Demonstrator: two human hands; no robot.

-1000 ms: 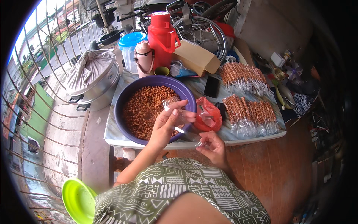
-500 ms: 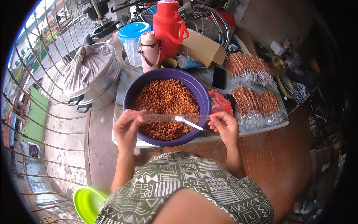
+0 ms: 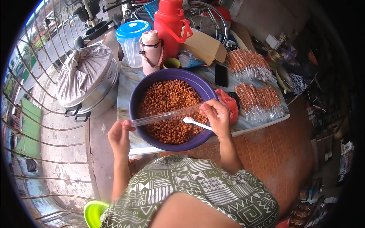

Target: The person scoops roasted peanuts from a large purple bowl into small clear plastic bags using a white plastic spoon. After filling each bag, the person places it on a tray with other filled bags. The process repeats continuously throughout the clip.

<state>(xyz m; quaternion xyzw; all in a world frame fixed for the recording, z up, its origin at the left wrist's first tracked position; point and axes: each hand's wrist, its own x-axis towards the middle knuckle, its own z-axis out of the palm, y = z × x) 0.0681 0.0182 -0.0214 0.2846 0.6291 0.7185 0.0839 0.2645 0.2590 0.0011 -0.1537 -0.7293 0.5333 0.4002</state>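
The purple basin (image 3: 175, 147) holds brown nuts (image 3: 171, 93) and a white spoon (image 3: 199, 123); above it stretches 1 narrow, clear plastic sleeve (image 3: 164, 116), pinched by left hand (image 3: 119, 136) and right hand (image 3: 218, 117) fingers.

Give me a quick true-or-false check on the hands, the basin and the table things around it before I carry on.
1. The left hand and right hand grip opposite ends of a clear plastic sleeve. True.
2. The purple basin holds water. False: it holds brown nuts.
3. The black phone lies between the basin and the filled packs. True.
4. The white spoon lies among the filled packs. False: its bowl shows against the nuts.
5. The pink bottle stands left of the red thermos. True.
6. The red plastic bag is left of the basin. False: right.
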